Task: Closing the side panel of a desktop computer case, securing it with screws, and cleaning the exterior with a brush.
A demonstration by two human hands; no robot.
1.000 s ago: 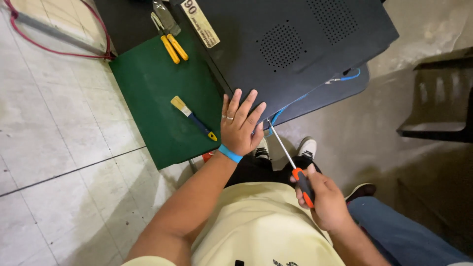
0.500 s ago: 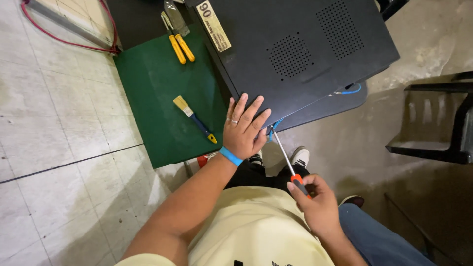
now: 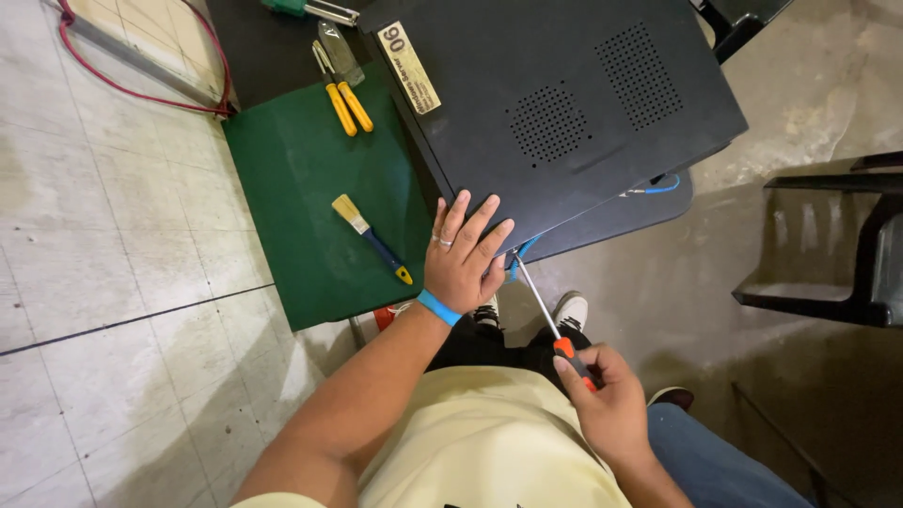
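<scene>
While the left hand (image 3: 461, 263) lies flat with fingers spread on the near corner of the black computer case (image 3: 564, 113) on the desk (image 3: 310, 198), the right hand (image 3: 607, 404), its grip closed round the orange handle, angles the screwdriver (image 3: 550, 315) up toward that corner.

Even, moderately bright indoor light, soft shadow just below the left hand (image 3: 463, 268) fingers and under the green mat (image 3: 310, 188), dim floor right of the right hand (image 3: 611, 404), mild wide-angle stretching at edges, sharp focus, no glare.
</scene>
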